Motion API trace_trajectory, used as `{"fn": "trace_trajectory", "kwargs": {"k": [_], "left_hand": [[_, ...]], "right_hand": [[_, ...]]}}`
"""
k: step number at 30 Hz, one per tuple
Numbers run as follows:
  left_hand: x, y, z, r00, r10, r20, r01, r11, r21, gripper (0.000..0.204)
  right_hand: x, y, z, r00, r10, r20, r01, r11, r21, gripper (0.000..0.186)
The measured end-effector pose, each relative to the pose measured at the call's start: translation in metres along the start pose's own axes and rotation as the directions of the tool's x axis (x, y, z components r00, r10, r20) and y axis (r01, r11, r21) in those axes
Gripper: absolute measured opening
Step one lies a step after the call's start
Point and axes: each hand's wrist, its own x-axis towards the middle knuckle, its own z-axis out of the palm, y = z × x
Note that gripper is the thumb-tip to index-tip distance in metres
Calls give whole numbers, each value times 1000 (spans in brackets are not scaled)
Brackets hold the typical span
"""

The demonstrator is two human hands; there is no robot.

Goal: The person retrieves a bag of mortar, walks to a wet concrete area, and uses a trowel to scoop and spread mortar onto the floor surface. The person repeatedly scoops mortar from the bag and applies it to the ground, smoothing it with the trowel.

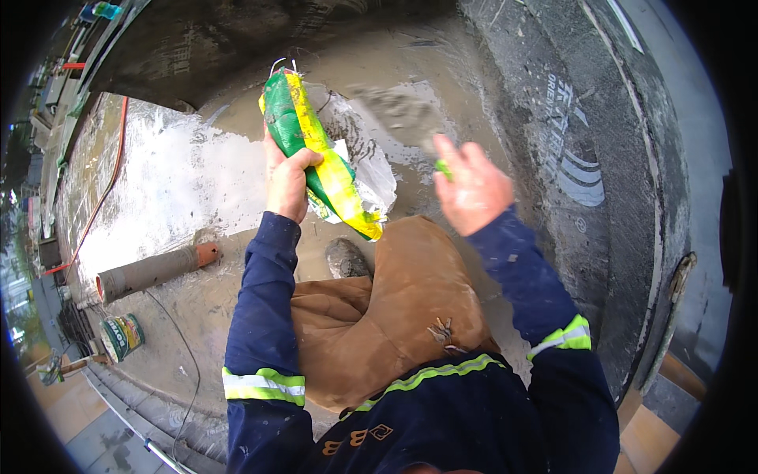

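My left hand (pixel 287 178) grips a green and yellow bag (pixel 312 138) with white paper hanging from it, held up above the wet grey floor. To its right, my right hand (pixel 474 189) is closed on the green handle of a trowel, whose blade (pixel 399 114) is smeared grey and blurred by motion. A patch of white material (pixel 181 174) lies on the floor to the left. My brown-trousered knee is bent below the bag, with one muddy boot showing.
A grey pipe (pixel 158 271) with an orange end and a bucket (pixel 122 336) lie at left, near a thin cable and red hose (pixel 110 189). A dark printed membrane (pixel 616 205) covers the right side and a long bar (pixel 671 316) stands along it. A dark panel (pixel 197 39) runs along the back.
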Motion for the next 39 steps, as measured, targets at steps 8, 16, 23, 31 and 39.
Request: {"fn": "trace_trajectory", "kwargs": {"k": [8, 16, 23, 31, 39], "left_hand": [[3, -2, -4, 999, 15, -41, -16, 999, -34, 70], [-5, 3, -16, 1000, -23, -12, 22, 997, -75, 65], [-11, 3, -16, 998, -60, -13, 59, 998, -28, 61], [-19, 6, -12, 997, -43, -61, 42, 999, -17, 55], [-27, 7, -16, 996, -29, -84, 26, 999, -26, 57]], "right_hand": [[22, -31, 72, 962, -274, -2, 271, 952, -139, 45], [-68, 63, 108, 886, 447, 127, -452, 767, 455, 50], [-145, 189, 212, 649, 685, 331, -733, 680, 32, 52], [-109, 269, 212, 521, 835, 174, -827, 545, -138, 49], [-95, 267, 216, 447, 894, 19, -883, 445, -151, 48]]}}
